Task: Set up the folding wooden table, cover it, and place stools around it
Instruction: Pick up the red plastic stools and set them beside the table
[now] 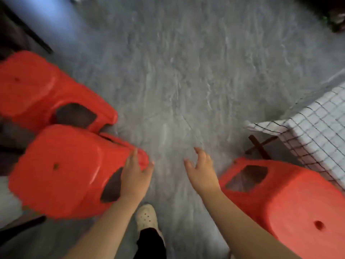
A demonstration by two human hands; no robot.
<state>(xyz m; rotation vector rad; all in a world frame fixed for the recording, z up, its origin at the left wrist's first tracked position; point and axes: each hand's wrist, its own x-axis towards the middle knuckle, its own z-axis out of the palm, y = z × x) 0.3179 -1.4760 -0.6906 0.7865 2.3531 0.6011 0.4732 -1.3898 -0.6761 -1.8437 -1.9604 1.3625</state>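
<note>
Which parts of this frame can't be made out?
Head view only:
Table: top hidden under checked cloth, mostly cut by the right edge; only crossed legs show.
Left hand on near left stool: blur hides whether it grips.
Dark things at left edge: blurred, cut off.
</note>
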